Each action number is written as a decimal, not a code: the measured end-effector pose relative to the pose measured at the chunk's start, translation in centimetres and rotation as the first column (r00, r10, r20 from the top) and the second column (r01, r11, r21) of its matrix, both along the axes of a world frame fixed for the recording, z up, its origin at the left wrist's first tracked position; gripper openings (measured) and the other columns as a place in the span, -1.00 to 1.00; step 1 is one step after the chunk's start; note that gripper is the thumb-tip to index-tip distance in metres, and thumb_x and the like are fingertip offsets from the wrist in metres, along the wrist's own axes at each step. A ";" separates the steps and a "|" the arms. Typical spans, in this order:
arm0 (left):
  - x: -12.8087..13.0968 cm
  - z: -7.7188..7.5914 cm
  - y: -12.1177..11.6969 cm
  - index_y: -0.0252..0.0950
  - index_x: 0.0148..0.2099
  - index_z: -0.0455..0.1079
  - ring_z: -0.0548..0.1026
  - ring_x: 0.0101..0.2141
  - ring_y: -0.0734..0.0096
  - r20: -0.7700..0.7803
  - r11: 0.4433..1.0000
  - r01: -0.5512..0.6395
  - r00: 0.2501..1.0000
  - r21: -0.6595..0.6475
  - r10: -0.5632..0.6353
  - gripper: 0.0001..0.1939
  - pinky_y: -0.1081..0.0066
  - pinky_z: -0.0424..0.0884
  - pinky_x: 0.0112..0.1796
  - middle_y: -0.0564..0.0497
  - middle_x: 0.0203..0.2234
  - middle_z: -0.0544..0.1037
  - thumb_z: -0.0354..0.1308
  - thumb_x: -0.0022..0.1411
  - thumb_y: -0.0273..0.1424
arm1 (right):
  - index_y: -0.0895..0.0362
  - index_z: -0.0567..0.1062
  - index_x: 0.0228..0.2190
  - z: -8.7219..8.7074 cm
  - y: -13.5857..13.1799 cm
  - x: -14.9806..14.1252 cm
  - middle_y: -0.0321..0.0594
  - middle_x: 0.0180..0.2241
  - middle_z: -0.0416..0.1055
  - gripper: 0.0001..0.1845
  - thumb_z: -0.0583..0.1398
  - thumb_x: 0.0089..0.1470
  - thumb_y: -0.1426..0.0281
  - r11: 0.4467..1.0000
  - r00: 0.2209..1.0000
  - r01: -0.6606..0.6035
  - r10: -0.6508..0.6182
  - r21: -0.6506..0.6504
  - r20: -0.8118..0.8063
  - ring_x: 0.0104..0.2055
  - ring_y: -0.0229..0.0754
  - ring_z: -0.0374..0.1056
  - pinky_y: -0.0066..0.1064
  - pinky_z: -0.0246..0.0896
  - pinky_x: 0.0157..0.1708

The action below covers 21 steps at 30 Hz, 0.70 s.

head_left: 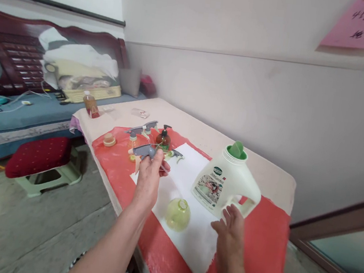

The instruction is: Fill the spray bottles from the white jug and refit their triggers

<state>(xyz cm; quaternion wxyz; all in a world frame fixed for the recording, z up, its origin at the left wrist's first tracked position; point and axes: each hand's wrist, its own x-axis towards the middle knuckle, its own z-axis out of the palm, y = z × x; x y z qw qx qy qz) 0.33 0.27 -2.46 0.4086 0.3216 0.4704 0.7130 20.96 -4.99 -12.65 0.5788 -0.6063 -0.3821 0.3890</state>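
My left hand (150, 175) is closed around a grey trigger spray head (144, 150), held up over the table. Below and to the right of it, a rounded, see-through yellow-green bottle (177, 216) stands on a white sheet (192, 250), its small neck without a cap. My right hand (231, 237) is open, fingers spread, just in front of a large pale-green jug (215, 176) with a label and a side handle. Whether the fingertips touch the jug I cannot tell. A green piece (236, 149) sits in the jug's mouth.
Behind my left hand are a brown pump bottle (164, 138), an orange-tinted spray bottle (132, 140) and other spray heads. A round tan container (109, 139) rests on the red sheet (159, 259). A drink bottle (91, 104) stands farther back. A red-topped stool (40, 158) is at left.
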 end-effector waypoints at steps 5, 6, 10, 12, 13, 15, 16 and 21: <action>1.2 0.7 -0.8 -0.30 -0.37 0.43 0.47 -0.43 0.35 -0.143 0.999 0.039 0.989 0.018 -0.036 -0.62 0.38 0.36 -0.38 -0.04 -0.49 0.51 0.20 0.13 -0.05 | 0.04 0.24 0.07 -1.2 -1.3 -2.4 -0.03 0.17 0.22 -0.24 0.15 -0.28 0.39 0.975 0.974 -0.219 0.221 -0.038 0.049 0.23 0.09 0.13 0.09 0.01 0.19; 1.4 0.8 -0.9 -0.30 -0.35 0.44 0.48 -0.42 0.34 -0.160 0.999 0.047 0.986 0.023 -0.043 -0.64 0.38 0.36 -0.36 -0.04 -0.48 0.52 0.22 0.12 -0.07 | 0.05 0.25 0.07 -1.5 -1.2 -2.8 -0.02 0.15 0.26 -0.22 0.14 -0.31 0.41 0.965 0.964 -0.257 0.259 -0.050 0.054 0.22 0.10 0.16 0.10 0.03 0.18; 1.7 0.5 -1.1 -0.28 -0.25 0.46 0.48 -0.37 0.31 -0.286 0.987 0.152 0.949 0.057 -0.129 -0.72 0.37 0.35 -0.31 -0.02 -0.42 0.54 0.23 0.15 -0.16 | 0.09 0.22 0.09 -2.5 -0.6 -4.2 0.03 0.12 0.29 -0.18 0.21 -0.31 0.38 0.934 0.932 -0.348 0.354 -0.078 0.084 0.21 0.11 0.18 0.04 0.11 0.14; 1.8 0.2 -1.0 -0.28 -0.25 0.48 0.47 -0.38 0.29 -0.363 0.973 0.230 0.909 0.025 -0.206 -0.74 0.37 0.32 -0.33 -0.02 -0.41 0.54 0.24 0.14 -0.18 | 0.11 0.18 0.11 -2.8 -0.4 -5.0 0.03 0.12 0.28 -0.12 0.28 -0.31 0.33 0.923 0.917 -0.377 0.384 -0.076 0.112 0.19 0.10 0.20 -0.01 0.14 0.14; 1.9 0.1 -1.0 -0.28 -0.28 0.50 0.45 -0.39 0.29 -0.393 0.964 0.265 0.886 0.001 -0.244 -0.76 0.37 0.30 -0.34 -0.02 -0.42 0.54 0.25 0.12 -0.20 | 0.12 0.17 0.12 -3.0 -0.3 -5.5 0.02 0.11 0.29 -0.09 0.30 -0.32 0.30 0.918 0.910 -0.389 0.395 -0.073 0.127 0.17 0.10 0.22 -0.03 0.17 0.12; 2.0 -0.2 -1.0 -0.28 -0.34 0.51 0.42 -0.42 0.30 -0.447 0.946 0.321 0.840 -0.050 -0.309 -0.78 0.38 0.26 -0.38 -0.01 -0.46 0.52 0.29 0.08 -0.21 | 0.13 0.16 0.12 -3.0 -0.1 -6.2 -0.01 0.06 0.34 -0.06 0.32 -0.33 0.27 0.912 0.899 -0.405 0.411 -0.069 0.154 0.10 0.10 0.29 -0.06 0.25 0.06; 2.0 -0.3 -1.0 -0.28 -0.37 0.51 0.40 -0.44 0.31 -0.469 0.938 0.338 0.818 -0.074 -0.332 -0.78 0.39 0.24 -0.39 0.00 -0.49 0.50 0.29 0.07 -0.21 | 0.12 0.17 0.10 -2.9 0.0 -6.5 -0.04 0.02 0.37 -0.09 0.32 -0.32 0.26 0.910 0.895 -0.409 0.415 -0.066 0.165 0.06 0.10 0.33 -0.08 0.29 0.01; 1.9 -0.5 -0.8 -0.29 -0.39 0.49 0.38 -0.51 0.34 -0.471 0.919 0.350 0.789 -0.181 -0.394 -0.71 0.39 0.21 -0.44 0.03 -0.58 0.46 0.27 0.09 -0.14 | 0.06 0.25 -0.04 -1.1 0.0 -6.5 -0.16 -0.16 0.44 -0.30 0.31 -0.28 0.29 0.917 0.888 -0.394 0.397 -0.061 0.232 -0.15 0.07 0.41 -0.11 0.37 -0.16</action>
